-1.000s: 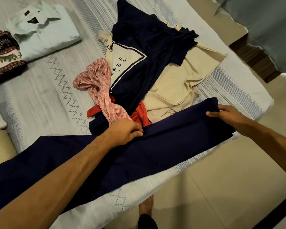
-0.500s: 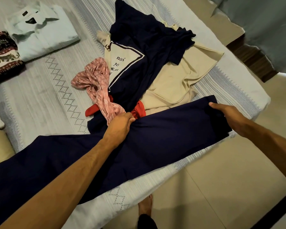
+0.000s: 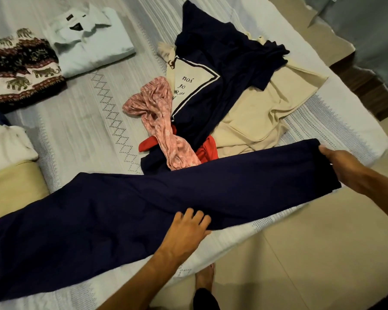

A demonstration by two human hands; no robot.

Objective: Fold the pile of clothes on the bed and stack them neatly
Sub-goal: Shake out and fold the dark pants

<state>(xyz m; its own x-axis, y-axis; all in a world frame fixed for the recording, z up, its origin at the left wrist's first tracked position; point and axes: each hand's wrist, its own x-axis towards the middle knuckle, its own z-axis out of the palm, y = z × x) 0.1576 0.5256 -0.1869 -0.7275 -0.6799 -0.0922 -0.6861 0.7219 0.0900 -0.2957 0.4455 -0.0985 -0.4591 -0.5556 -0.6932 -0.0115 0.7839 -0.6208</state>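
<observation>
A bare foot (image 3: 205,279) stands on the tiled floor at the edge of a bed (image 3: 81,135) with a pale woven cover. Nearest the viewer, long navy trousers (image 3: 143,206) lie flattened along the bed's near edge, their long axis running from lower left to upper right.

The left hand (image 3: 188,229) rests flat on the near edge of the trousers around their middle, fingers spread and relaxed, holding nothing. The right hand (image 3: 338,162) is at the far right end of the trousers; its grip seems to pinch that end, though the fingertips are hidden by cloth. The right end is therefore the one in hand, and would likely be carried leftward along the long axis to fold the trousers in half.

Just beyond lies the unfolded pile: a pink patterned garment (image 3: 164,130), a red garment (image 3: 207,151), a navy top with a cream printed panel (image 3: 222,86) and a beige garment (image 3: 267,113). The pile touches the trousers' far edge and could snag.

Farther left are folded items: a beige and white stack (image 3: 9,166), an elephant-print piece (image 3: 20,68) and a white collared shirt (image 3: 87,43).
</observation>
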